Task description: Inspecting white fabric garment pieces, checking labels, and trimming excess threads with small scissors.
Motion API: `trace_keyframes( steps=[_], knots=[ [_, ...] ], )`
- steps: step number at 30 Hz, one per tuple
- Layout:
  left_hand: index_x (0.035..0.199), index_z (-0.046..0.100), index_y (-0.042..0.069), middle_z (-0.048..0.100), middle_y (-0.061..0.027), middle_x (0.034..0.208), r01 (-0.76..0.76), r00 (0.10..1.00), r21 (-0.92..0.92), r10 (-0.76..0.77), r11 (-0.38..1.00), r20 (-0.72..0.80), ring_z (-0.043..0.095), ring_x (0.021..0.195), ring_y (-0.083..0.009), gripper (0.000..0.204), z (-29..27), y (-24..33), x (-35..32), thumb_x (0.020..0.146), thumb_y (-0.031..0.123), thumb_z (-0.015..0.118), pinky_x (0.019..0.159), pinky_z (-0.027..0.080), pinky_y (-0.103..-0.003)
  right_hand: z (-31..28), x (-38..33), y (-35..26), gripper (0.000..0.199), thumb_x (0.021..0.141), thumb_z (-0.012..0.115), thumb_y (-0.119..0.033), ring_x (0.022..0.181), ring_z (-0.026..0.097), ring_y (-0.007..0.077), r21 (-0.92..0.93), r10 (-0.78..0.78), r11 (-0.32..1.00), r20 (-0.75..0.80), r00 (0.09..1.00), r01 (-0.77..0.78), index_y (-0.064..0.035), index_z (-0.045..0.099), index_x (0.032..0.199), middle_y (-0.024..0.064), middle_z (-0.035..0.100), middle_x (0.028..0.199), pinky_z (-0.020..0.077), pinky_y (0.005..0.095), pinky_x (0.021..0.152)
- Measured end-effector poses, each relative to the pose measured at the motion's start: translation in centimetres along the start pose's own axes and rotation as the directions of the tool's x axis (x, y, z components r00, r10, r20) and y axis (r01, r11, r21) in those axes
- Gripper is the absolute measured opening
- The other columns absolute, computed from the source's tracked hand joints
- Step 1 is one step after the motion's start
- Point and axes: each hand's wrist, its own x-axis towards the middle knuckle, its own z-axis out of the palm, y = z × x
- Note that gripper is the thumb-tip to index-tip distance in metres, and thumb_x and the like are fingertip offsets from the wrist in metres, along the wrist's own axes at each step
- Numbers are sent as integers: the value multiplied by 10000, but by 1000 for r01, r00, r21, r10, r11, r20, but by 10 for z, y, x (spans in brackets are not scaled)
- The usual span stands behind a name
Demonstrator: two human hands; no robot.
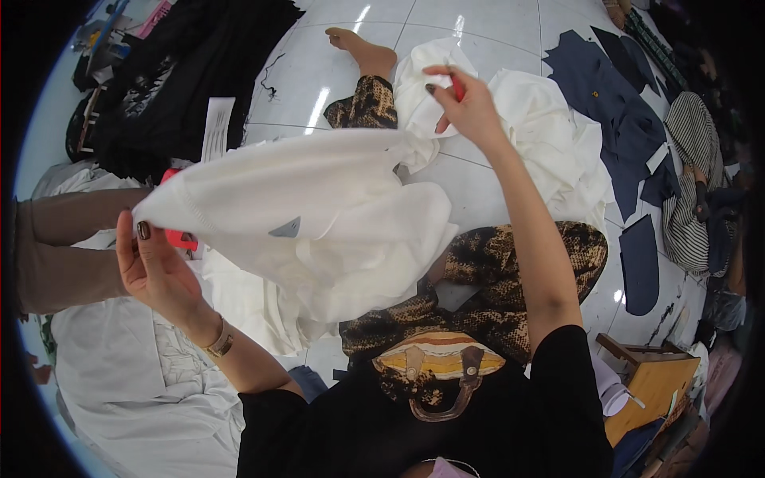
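Observation:
My left hand [163, 275] is raised at the left and pinches the edge of a white garment piece [295, 179]. The fabric stretches rightward from those fingers and sags in folds above my lap. A small grey triangular mark [284, 229] shows on it, and a seam runs near the held end. My right hand [468, 103] is up at the far right of the cloth, apart from it, curled round a small red tool [458, 88]. Most of that tool is hidden in the palm, so its kind cannot be made out.
White fabric heaps [550, 143] lie on the tiled floor ahead. Dark blue cut pieces [610, 119] spread at the right, near a wooden stool [649, 382]. Black cloth [183, 80] is piled at far left. Another person's brown-clad legs [80, 247] are at the left.

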Motion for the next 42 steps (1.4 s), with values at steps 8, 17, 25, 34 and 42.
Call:
trace_keyframes(
  steps=[8, 17, 25, 34, 42],
  knots=[
    [1048, 555, 66, 592, -127, 919, -103, 990, 943, 64, -317, 129, 547, 869, -251, 401, -3, -10, -12, 690, 178, 696, 799, 419, -324, 34, -16, 78, 318, 785, 550, -106, 376, 502, 135, -154, 262, 960, 207, 943, -233, -54, 536, 1098, 53, 504, 541, 416, 273, 368],
    [791, 641, 44, 610, -145, 823, -332, 585, 675, -418, 659, 695, 579, 802, -279, 165, 171, -204, -42, 741, 198, 608, 709, 457, -366, 36, -53, 64, 395, 927, 316, -313, 313, 310, 79, 379, 240, 868, 243, 940, -320, -29, 541, 1087, -28, 328, 441, 287, 223, 300],
    [963, 477, 39, 605, -108, 680, 88, 471, 499, -477, 862, 742, 617, 657, -182, 209, 169, -175, -66, 757, 31, 516, 603, 462, -303, 49, -83, 71, 388, 922, 321, -336, 299, 285, 83, 581, 280, 751, 149, 948, -313, -71, 462, 1168, -18, 339, 472, 267, 236, 280],
    [1145, 498, -33, 576, -85, 982, 741, 146, 213, -462, 637, 875, 585, 814, -103, 335, 169, -157, -84, 830, -33, 382, 755, 437, -207, 32, -83, 67, 419, 913, 324, -353, 310, 297, 83, 663, 277, 691, 123, 953, -287, -14, 500, 1087, -5, 369, 487, 276, 237, 284],
    [1194, 474, -17, 544, -92, 1101, 813, 166, 185, -524, 552, 835, 537, 989, -121, 379, 167, -163, -93, 834, -44, 358, 793, 421, -217, 27, -102, 60, 367, 909, 344, -324, 302, 304, 99, 710, 304, 624, 164, 938, -326, -15, 507, 1019, 2, 355, 494, 289, 245, 285]
  ],
)
